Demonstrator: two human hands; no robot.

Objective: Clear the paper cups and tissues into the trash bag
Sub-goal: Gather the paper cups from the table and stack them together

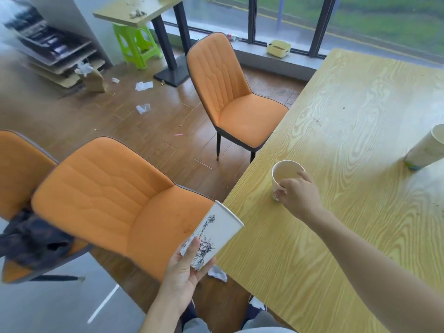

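My left hand (185, 272) holds a white paper cup (213, 234) printed with a statue drawing, tilted, beside the table's left edge. My right hand (299, 195) is closed around a second paper cup (286, 173) that stands upright on the yellow wooden table (348, 111), near its left edge. A third paper cup (425, 147) stands at the table's right side. A crumpled tissue (217, 273) lies on the floor under my left hand. More tissues (143, 85) and scraps (143, 108) lie on the wooden floor farther off. A dark bag (31, 239) hangs at the left chair.
Two orange chairs (105, 195) stand at my left, a third orange chair (230, 92) farther along the table. Beyond are a small table (134, 13), a green stool (134, 44), cardboard sheets (60, 58) and a yellow box (278, 47) on the window sill.
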